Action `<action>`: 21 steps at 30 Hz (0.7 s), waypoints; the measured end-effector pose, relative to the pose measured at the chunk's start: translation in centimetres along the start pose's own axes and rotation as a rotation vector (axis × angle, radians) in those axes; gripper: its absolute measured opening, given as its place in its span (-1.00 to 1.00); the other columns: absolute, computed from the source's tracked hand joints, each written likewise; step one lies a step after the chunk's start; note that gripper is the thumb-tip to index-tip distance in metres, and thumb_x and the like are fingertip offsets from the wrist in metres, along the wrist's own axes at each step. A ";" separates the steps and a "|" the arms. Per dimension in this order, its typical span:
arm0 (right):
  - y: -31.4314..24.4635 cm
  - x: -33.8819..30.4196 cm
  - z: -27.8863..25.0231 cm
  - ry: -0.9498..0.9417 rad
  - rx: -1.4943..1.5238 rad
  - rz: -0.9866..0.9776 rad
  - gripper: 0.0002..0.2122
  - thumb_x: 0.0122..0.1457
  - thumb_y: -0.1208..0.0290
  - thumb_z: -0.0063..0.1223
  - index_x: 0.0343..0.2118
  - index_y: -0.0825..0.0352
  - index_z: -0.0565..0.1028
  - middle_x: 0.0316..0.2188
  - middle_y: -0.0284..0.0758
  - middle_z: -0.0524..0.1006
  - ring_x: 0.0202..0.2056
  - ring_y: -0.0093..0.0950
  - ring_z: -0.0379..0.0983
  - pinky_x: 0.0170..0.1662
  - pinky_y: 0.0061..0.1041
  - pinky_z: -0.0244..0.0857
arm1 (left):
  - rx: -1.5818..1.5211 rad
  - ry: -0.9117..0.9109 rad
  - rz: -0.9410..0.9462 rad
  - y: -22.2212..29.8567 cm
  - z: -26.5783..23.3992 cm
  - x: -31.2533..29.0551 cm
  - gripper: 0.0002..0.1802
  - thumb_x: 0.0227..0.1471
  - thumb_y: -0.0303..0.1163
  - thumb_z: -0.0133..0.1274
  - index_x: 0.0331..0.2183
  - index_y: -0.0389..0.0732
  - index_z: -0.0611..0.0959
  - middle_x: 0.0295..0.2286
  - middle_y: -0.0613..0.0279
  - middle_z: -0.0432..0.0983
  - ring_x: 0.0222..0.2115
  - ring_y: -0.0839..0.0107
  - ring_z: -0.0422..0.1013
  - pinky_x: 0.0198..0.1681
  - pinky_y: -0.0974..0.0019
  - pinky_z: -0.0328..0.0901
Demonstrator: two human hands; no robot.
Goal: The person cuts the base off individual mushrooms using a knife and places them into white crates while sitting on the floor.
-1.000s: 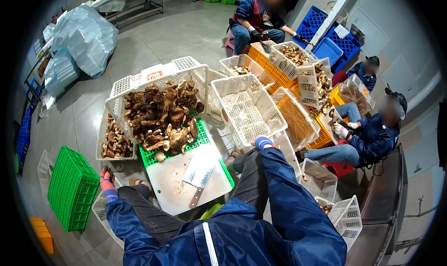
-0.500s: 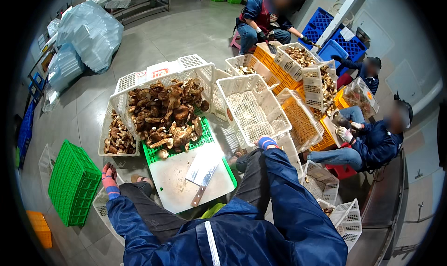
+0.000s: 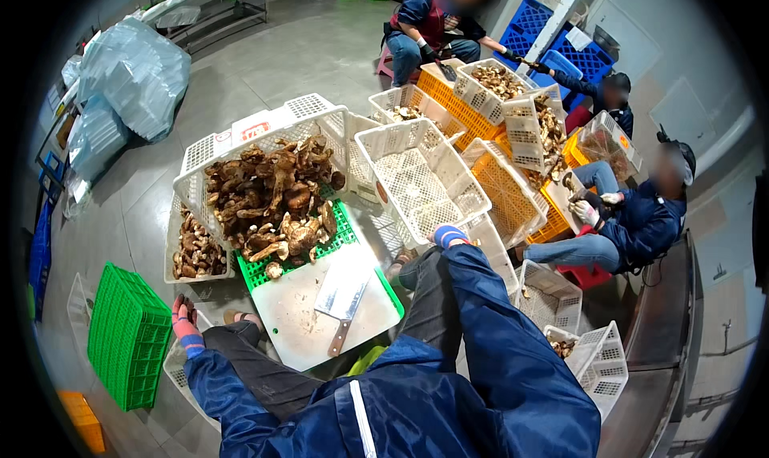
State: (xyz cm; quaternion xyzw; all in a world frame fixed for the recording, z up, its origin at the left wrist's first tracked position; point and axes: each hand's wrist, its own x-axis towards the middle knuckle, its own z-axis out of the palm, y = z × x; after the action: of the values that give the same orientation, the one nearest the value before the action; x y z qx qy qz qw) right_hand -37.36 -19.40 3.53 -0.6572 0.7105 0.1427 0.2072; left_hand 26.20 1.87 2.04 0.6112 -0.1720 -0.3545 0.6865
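My left hand (image 3: pixel 184 320), in a pink and blue glove, rests off the left edge of the board with its fingers stretched out and nothing in them. My right hand (image 3: pixel 448 235), in a striped glove, is at the near rim of an empty white basket (image 3: pixel 423 177); its fingers are mostly hidden. Between my knees a cleaver (image 3: pixel 344 298) lies on a white cutting board (image 3: pixel 292 318), untouched. Brown mushrooms (image 3: pixel 276 193) spill from a tipped white basket (image 3: pixel 340 129) onto the green crate (image 3: pixel 346 225) under the board.
A white basket of mushrooms (image 3: pixel 196 250) stands left of the pile, and a green crate (image 3: pixel 132 338) beyond my left hand. White and orange baskets (image 3: pixel 509 193) crowd the right, where three co-workers sit. Plastic-wrapped sheets (image 3: pixel 132 73) stand at the far left.
The view has shifted slightly, while both my hands keep their places. A co-worker at the back has stretched an arm toward another co-worker's hand.
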 end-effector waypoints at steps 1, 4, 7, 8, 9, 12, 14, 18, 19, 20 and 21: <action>0.5 0.1 -0.1 -0.007 0.009 0.003 -0.59 -0.14 0.08 -0.10 -0.36 0.36 0.42 -0.34 -0.10 0.39 -0.24 -0.24 0.30 -0.19 -0.40 0.16 | -0.001 -0.008 -0.003 -0.1 0.2 0.0 -0.68 -0.08 -0.41 -0.19 -0.18 -0.13 0.37 -0.27 0.33 0.34 -0.33 0.56 0.29 -0.31 0.51 0.17; 0.7 0.1 0.0 0.001 0.018 0.014 -0.59 -0.14 0.08 -0.11 -0.36 0.36 0.42 -0.34 -0.10 0.39 -0.24 -0.24 0.30 -0.20 -0.40 0.16 | 0.008 -0.001 -0.007 -0.2 0.3 0.2 -0.68 -0.08 -0.42 -0.19 -0.18 -0.13 0.36 -0.28 0.33 0.35 -0.34 0.56 0.30 -0.32 0.51 0.18; 0.1 -0.2 -0.2 -0.003 0.053 0.028 -0.59 -0.14 0.07 -0.11 -0.36 0.36 0.42 -0.34 -0.09 0.39 -0.24 -0.24 0.31 -0.20 -0.40 0.16 | 0.007 -0.008 -0.002 -0.1 0.0 0.2 -0.67 -0.08 -0.42 -0.21 -0.17 -0.12 0.36 -0.28 0.33 0.35 -0.34 0.56 0.30 -0.32 0.50 0.18; -0.2 -0.2 -0.4 -0.024 0.059 0.026 -0.59 -0.15 0.10 -0.09 -0.35 0.36 0.42 -0.32 -0.10 0.38 -0.23 -0.25 0.30 -0.19 -0.39 0.16 | 0.006 -0.001 -0.002 -0.1 -0.1 0.2 -0.67 -0.07 -0.42 -0.21 -0.17 -0.12 0.36 -0.28 0.33 0.35 -0.34 0.56 0.30 -0.31 0.50 0.18; -0.1 -0.2 -0.4 -0.045 0.065 0.028 -0.60 -0.16 0.12 -0.08 -0.34 0.37 0.42 -0.30 -0.11 0.38 -0.21 -0.26 0.29 -0.17 -0.39 0.15 | 0.004 0.003 -0.005 -0.2 -0.3 0.3 -0.67 -0.07 -0.42 -0.22 -0.17 -0.12 0.36 -0.28 0.33 0.35 -0.34 0.56 0.30 -0.31 0.50 0.18; 0.1 0.3 -0.2 -0.030 0.041 0.022 -0.60 -0.18 0.11 -0.06 -0.36 0.35 0.43 -0.31 -0.11 0.38 -0.22 -0.26 0.30 -0.18 -0.39 0.16 | 0.001 -0.008 -0.016 -0.5 -0.4 0.9 -0.66 -0.08 -0.40 -0.19 -0.16 -0.12 0.35 -0.27 0.32 0.34 -0.33 0.55 0.29 -0.31 0.49 0.18; 0.3 0.6 0.0 -0.023 0.040 0.037 -0.60 -0.18 0.11 -0.05 -0.35 0.35 0.43 -0.30 -0.12 0.38 -0.22 -0.27 0.30 -0.18 -0.40 0.17 | -0.030 -0.018 -0.015 -0.8 -0.5 1.1 -0.66 -0.09 -0.40 -0.17 -0.17 -0.12 0.36 -0.28 0.32 0.35 -0.33 0.54 0.29 -0.33 0.49 0.19; -0.7 0.3 0.0 -0.045 0.046 0.031 -0.61 -0.16 0.11 -0.09 -0.35 0.34 0.43 -0.32 -0.12 0.39 -0.22 -0.26 0.30 -0.18 -0.41 0.16 | 0.035 -0.008 -0.041 -0.3 -1.0 1.0 -0.67 -0.08 -0.40 -0.20 -0.17 -0.11 0.36 -0.26 0.31 0.33 -0.34 0.55 0.28 -0.33 0.53 0.17; -0.7 0.0 -0.3 -0.030 0.075 0.016 -0.61 -0.16 0.12 -0.10 -0.34 0.34 0.42 -0.32 -0.13 0.40 -0.23 -0.27 0.30 -0.18 -0.41 0.16 | 0.008 -0.013 -0.053 -0.5 -1.2 1.2 -0.68 -0.08 -0.39 -0.19 -0.18 -0.10 0.36 -0.26 0.32 0.33 -0.34 0.56 0.27 -0.33 0.53 0.16; -0.5 0.5 -0.2 -0.030 0.056 0.004 -0.61 -0.16 0.12 -0.10 -0.34 0.34 0.43 -0.33 -0.14 0.40 -0.24 -0.27 0.31 -0.19 -0.41 0.16 | 0.008 -0.025 -0.058 -0.6 -1.5 1.4 -0.68 -0.08 -0.38 -0.19 -0.18 -0.10 0.36 -0.26 0.32 0.33 -0.34 0.56 0.27 -0.33 0.53 0.16; -0.4 0.8 -0.1 -0.029 0.036 -0.007 -0.62 -0.16 0.13 -0.10 -0.34 0.34 0.43 -0.34 -0.14 0.41 -0.24 -0.27 0.32 -0.19 -0.42 0.17 | 0.009 -0.037 -0.062 -0.7 -1.5 1.5 -0.68 -0.07 -0.37 -0.19 -0.18 -0.10 0.37 -0.26 0.33 0.33 -0.33 0.56 0.27 -0.32 0.53 0.16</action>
State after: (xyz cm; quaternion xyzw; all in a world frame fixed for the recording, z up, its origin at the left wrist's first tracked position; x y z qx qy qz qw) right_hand -37.04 -20.20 3.28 -0.6536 0.7076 0.1389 0.2299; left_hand 28.06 1.92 0.76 0.6125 -0.1671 -0.3863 0.6691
